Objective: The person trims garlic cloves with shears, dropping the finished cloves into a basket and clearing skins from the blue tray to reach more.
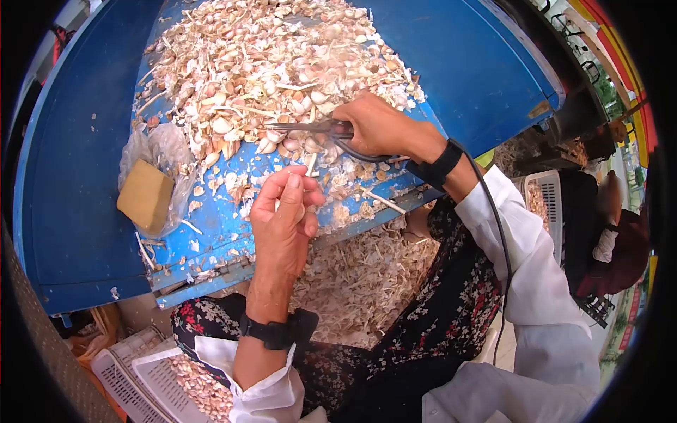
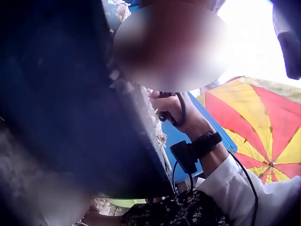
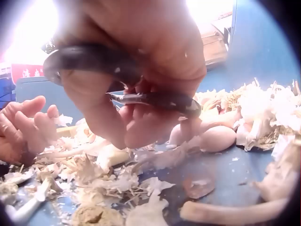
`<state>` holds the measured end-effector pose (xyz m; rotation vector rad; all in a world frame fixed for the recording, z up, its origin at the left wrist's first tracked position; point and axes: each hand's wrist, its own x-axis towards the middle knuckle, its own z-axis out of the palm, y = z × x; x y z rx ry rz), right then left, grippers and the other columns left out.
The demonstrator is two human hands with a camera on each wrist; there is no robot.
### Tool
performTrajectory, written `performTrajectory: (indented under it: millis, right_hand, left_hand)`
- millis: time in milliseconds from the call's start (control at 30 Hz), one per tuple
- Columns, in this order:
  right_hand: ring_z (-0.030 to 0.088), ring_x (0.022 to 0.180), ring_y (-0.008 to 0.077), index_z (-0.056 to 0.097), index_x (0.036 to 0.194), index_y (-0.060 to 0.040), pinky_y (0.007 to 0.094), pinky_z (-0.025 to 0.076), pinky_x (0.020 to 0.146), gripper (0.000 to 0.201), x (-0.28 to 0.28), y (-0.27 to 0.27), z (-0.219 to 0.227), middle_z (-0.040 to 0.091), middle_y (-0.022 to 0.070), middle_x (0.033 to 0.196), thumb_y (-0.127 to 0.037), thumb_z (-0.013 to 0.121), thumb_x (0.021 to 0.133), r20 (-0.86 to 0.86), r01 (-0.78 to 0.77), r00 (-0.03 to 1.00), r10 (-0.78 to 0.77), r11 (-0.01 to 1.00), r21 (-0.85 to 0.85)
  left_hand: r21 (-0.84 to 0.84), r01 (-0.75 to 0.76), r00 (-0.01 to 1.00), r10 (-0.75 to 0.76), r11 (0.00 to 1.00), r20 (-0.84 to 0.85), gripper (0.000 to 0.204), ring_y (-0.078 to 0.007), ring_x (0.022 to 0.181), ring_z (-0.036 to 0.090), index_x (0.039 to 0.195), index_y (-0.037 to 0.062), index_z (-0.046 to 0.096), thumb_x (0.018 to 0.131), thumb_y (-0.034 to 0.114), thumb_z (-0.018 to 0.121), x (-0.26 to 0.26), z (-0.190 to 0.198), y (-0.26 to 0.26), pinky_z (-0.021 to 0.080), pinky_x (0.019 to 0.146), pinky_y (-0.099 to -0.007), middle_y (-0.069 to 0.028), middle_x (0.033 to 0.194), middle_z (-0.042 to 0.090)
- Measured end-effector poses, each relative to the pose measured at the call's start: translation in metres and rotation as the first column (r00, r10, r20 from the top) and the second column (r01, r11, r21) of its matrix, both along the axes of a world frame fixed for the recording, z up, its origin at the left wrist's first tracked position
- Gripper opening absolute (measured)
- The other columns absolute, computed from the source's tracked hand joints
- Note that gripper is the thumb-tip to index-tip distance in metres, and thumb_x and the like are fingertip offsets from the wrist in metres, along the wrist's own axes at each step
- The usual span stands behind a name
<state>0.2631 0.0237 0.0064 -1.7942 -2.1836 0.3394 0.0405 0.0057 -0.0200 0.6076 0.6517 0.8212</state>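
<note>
A heap of garlic cloves and papery skins [image 1: 268, 63] covers a blue table [image 1: 70, 176]. My right hand [image 1: 377, 127] grips dark scissors [image 1: 317, 127] at the heap's near edge, blades pointing left. In the right wrist view its fingers [image 3: 155, 37] curl through the scissors' handles [image 3: 94, 59] just above peeled cloves [image 3: 216, 139]. My left hand [image 1: 285, 211] hovers over the table's front edge with fingers bunched against the thumb. Whether it pinches anything is hidden. The left hand [image 3: 23, 127] also appears at the left of the right wrist view.
A tan block in a clear plastic bag [image 1: 144, 194] lies left on the table. Skins [image 1: 360, 282] fill my lap below the table edge. White baskets [image 1: 141, 366] with cloves stand at lower left, another basket [image 1: 546, 197] to the right beside a seated person [image 1: 613, 240].
</note>
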Motion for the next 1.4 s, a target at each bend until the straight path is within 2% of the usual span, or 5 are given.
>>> performTrajectory:
  millis: [500,600,767,967,1400]
  right_hand:
    - [0.057,0.059,0.0356,0.059,0.070,0.0010,0.0398,0.043,0.054,0.015,-0.021,-0.015,0.017,0.059,0.0187,0.065,-0.013,0.063,0.069,-0.223,0.026,0.973,-0.055,0.991,-0.130]
    - [0.051,0.055,0.0231,0.055,0.076,0.0018,0.0339,0.040,0.053,0.029,-0.038,-0.023,0.043,0.054,0.0148,0.061,-0.016,0.075,0.064,-0.341,-0.145,0.936,0.091,0.980,-0.139]
    - [0.058,0.057,0.0310,0.057,0.073,0.0013,0.0370,0.044,0.053,0.033,-0.051,-0.036,0.049,0.057,0.0170,0.062,-0.028,0.073,0.071,-0.398,0.041,0.917,-0.028,0.999,0.023]
    - [0.061,0.072,0.0375,0.058,0.079,0.0009,0.0436,0.048,0.066,0.053,-0.041,-0.056,0.026,0.060,0.0198,0.071,-0.049,0.073,0.070,0.022,0.029,0.999,-0.029,1.000,0.002]
    - [0.059,0.057,0.0371,0.058,0.065,-0.0043,0.0427,0.046,0.053,0.046,-0.044,-0.058,0.021,0.055,0.0154,0.053,-0.048,0.070,0.074,0.059,-0.005,0.998,0.007,0.999,-0.035]
  left_hand:
    - [0.226,0.018,0.961,0.046,0.974,-0.273,0.025,-0.0069,0.059,0.054,0.106,-0.0003,0.059,0.090,0.019,0.060,0.008,0.005,0.000,0.039,0.041,-0.0180,-0.0026,0.076,0.059]
    - [0.341,0.089,0.938,0.037,0.936,-0.345,0.027,-0.0064,0.058,0.053,0.110,-0.0019,0.057,0.091,0.017,0.059,0.015,0.005,-0.006,0.039,0.042,-0.0180,-0.0028,0.077,0.060]
    - [-0.037,-0.023,1.000,0.023,0.999,-0.006,0.026,-0.0052,0.053,0.046,0.114,-0.0005,0.054,0.096,0.018,0.051,0.009,0.003,-0.006,0.034,0.040,-0.0174,-0.0038,0.078,0.059]
    - [-0.259,-0.118,0.958,0.178,0.959,0.222,0.021,-0.0059,0.054,0.047,0.109,0.0023,0.050,0.096,0.019,0.050,-0.006,-0.002,0.002,0.032,0.037,-0.0158,-0.0035,0.076,0.056]
    - [-0.113,-0.155,0.976,0.170,0.981,0.135,0.024,-0.0051,0.048,0.042,0.102,0.0026,0.051,0.097,0.026,0.049,-0.005,0.001,-0.002,0.028,0.034,-0.0158,-0.0037,0.075,0.054]
